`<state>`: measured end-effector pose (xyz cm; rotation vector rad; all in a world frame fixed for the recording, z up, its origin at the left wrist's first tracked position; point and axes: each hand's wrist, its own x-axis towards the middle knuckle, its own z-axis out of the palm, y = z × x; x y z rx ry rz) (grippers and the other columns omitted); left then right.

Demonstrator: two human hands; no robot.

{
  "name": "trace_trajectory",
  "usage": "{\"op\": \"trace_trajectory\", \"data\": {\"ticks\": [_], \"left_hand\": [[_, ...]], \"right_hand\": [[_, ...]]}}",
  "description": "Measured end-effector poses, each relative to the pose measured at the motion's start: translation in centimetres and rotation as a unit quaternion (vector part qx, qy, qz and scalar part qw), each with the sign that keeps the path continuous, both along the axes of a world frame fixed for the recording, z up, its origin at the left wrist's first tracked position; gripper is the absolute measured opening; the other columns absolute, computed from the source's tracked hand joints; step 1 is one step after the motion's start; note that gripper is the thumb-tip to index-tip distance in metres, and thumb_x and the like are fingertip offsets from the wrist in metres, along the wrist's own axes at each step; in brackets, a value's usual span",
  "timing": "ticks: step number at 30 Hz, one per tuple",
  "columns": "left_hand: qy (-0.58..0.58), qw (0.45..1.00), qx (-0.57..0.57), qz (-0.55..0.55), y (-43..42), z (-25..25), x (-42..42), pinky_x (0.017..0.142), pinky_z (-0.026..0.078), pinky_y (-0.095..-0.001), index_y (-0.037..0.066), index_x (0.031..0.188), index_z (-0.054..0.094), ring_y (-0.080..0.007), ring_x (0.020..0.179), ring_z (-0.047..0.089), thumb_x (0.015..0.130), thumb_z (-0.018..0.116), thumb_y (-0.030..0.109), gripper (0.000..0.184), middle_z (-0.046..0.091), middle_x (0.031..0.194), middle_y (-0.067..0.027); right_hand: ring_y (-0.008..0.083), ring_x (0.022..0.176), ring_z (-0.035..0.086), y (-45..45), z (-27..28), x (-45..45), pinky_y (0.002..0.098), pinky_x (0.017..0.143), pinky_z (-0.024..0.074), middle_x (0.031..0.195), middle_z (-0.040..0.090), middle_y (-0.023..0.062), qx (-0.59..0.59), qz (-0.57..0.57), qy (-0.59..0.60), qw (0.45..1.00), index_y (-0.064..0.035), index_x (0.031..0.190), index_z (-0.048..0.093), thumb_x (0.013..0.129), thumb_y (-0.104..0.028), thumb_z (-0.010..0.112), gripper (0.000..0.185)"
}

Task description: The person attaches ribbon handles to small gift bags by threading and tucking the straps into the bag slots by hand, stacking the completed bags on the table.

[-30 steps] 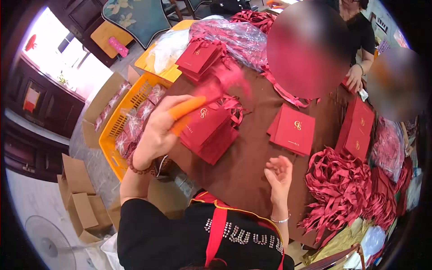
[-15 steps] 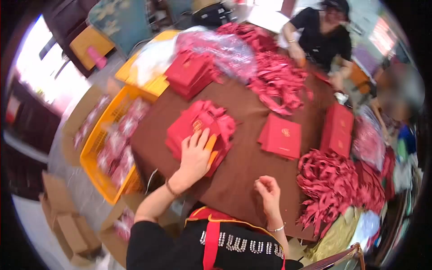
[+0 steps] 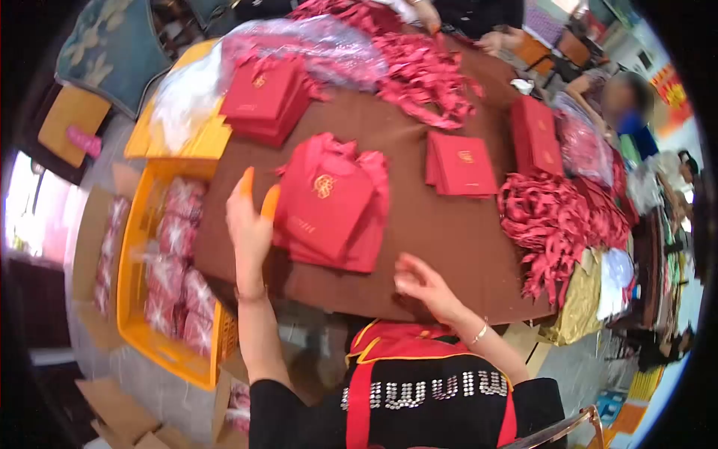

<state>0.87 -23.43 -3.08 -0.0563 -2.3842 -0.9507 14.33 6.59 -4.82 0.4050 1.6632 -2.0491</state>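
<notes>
The single view looks from the wearer's head, forward and down, near above the left grip [image 3: 249, 228] and right grip [image 3: 428, 289], the table [image 3: 456, 243] stretching beyond them

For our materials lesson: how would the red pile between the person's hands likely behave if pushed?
The red pile would probably slide apart, since its pieces lie skewed. Being flat and straight-edged, they look fairly stiff, while the crumpled ribbons at the far end would likely flop.

Four bag stacks [image 3: 321, 209], two orange caps [image 3: 271, 202], one crate [image 3: 172, 364]
Stacks: one just right of the left fingers [image 3: 238, 205], one beyond them, two beyond the right fingers [image 3: 416, 274]. Caps: both on the left fingers. Crate: left of those.
</notes>
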Motion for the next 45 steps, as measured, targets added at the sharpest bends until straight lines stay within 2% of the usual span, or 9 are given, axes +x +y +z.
{"op": "trace_trajectory", "data": {"ticks": [2, 7, 21, 23, 29, 35, 39, 42, 45], "left_hand": [[-0.237, 0.931, 0.254, -0.115, -1.8, -0.7, -1.8, 0.095, 0.039, -0.0336, -0.004, 0.130, 0.044, -0.0261, 0.111, 0.053, 0.088, 0.061, 0.023, 0.053, 0.057, 0.119, -0.0179], [-0.254, 0.915, 0.234, -0.207, -0.4, -4.0, -1.1, 0.098, 0.037, -0.0320, -0.005, 0.134, 0.038, -0.0246, 0.117, 0.050, 0.089, 0.060, 0.024, 0.058, 0.054, 0.124, -0.0206], [-0.308, 0.838, 0.410, -0.189, 1.8, -0.2, -3.7, 0.105, 0.031, -0.0320, 0.003, 0.142, 0.028, -0.0218, 0.128, 0.036, 0.081, 0.057, -0.003, 0.067, 0.036, 0.140, -0.0148], [-0.281, 0.864, 0.371, -0.191, 1.4, -0.7, -4.4, 0.098, 0.039, -0.0323, 0.011, 0.141, 0.033, -0.0202, 0.118, 0.046, 0.084, 0.055, -0.001, 0.063, 0.043, 0.134, -0.0107], [-0.104, 0.979, 0.164, -0.057, 3.2, 2.8, -2.5, 0.109, 0.024, -0.0347, 0.000, 0.138, 0.033, -0.0241, 0.131, 0.032, 0.081, 0.060, -0.001, 0.063, 0.035, 0.141, -0.0146], [-0.190, 0.926, 0.198, -0.260, 17.6, 7.2, 1.4, 0.105, 0.032, -0.0369, -0.004, 0.128, 0.045, -0.0273, 0.123, 0.043, 0.083, 0.064, 0.009, 0.050, 0.048, 0.129, -0.0181], [-0.226, 0.929, 0.113, -0.271, 26.7, -4.0, -6.4, 0.109, 0.022, -0.0425, -0.009, 0.139, 0.021, -0.0432, 0.133, 0.022, 0.088, 0.059, 0.025, 0.072, 0.025, 0.142, -0.0315], [-0.252, 0.921, 0.110, -0.275, 29.4, -3.5, -7.8, 0.100, 0.034, -0.0419, -0.011, 0.135, 0.027, -0.0412, 0.121, 0.040, 0.084, 0.062, 0.017, 0.068, 0.039, 0.133, -0.0306], [-0.232, 0.911, 0.140, -0.312, 29.9, -4.8, -6.7, 0.091, 0.043, -0.0395, -0.011, 0.132, 0.033, -0.0367, 0.107, 0.054, 0.080, 0.064, 0.009, 0.064, 0.051, 0.121, -0.0275]], "right_hand": [[0.0210, 0.121, 0.042, -3.1, 0.0, -2.3, 0.0332, 0.097, 0.0390, 0.140, 0.032, 0.0146, 0.000, -0.013, 0.036, 0.999, -0.0035, 0.144, 0.016, 0.083, -0.019, 0.067, 0.081], [0.0248, 0.133, 0.026, -6.6, 2.8, -7.9, 0.0463, 0.104, 0.0276, 0.149, 0.013, 0.0145, -0.006, 0.006, -0.039, 0.999, -0.0054, 0.146, -0.007, 0.075, -0.047, 0.071, 0.113], [0.0228, 0.123, 0.041, -7.6, -2.2, -14.8, 0.0503, 0.093, 0.0391, 0.136, 0.040, 0.0054, 0.000, 0.125, 0.005, 0.992, -0.0167, 0.140, 0.027, 0.080, -0.028, 0.067, 0.072], [0.0319, 0.125, 0.038, -6.3, 2.0, -14.2, 0.0513, 0.096, 0.0372, 0.143, 0.029, 0.0094, 0.078, 0.135, 0.011, 0.988, -0.0127, 0.143, 0.022, 0.080, -0.033, 0.068, 0.081], [0.0194, 0.112, 0.052, 8.3, 4.2, -17.5, 0.0341, 0.095, 0.0417, 0.105, 0.060, 0.0125, 0.365, 0.053, 0.348, 0.862, -0.0021, 0.117, 0.058, 0.084, -0.027, 0.064, 0.041], [0.0220, 0.120, 0.046, 20.6, -3.1, -18.1, 0.0336, 0.100, 0.0377, 0.131, 0.044, 0.0155, 0.424, -0.160, 0.252, 0.855, 0.0008, 0.134, 0.039, 0.083, -0.021, 0.066, 0.062], [0.0221, 0.128, 0.037, 20.1, -6.3, -17.1, 0.0310, 0.105, 0.0313, 0.142, 0.033, 0.0219, 0.280, -0.157, 0.161, 0.933, 0.0050, 0.144, 0.011, 0.083, -0.017, 0.065, 0.084], [0.0219, 0.128, 0.037, 17.0, -0.3, -15.3, 0.0309, 0.106, 0.0294, 0.142, 0.033, 0.0199, 0.139, -0.173, 0.104, 0.970, 0.0062, 0.143, 0.011, 0.082, -0.016, 0.065, 0.084], [0.0232, 0.132, 0.031, 16.4, -2.4, -13.4, 0.0309, 0.108, 0.0262, 0.144, 0.030, 0.0194, 0.328, -0.168, 0.146, 0.918, 0.0066, 0.143, 0.011, 0.082, -0.017, 0.067, 0.086]]}}
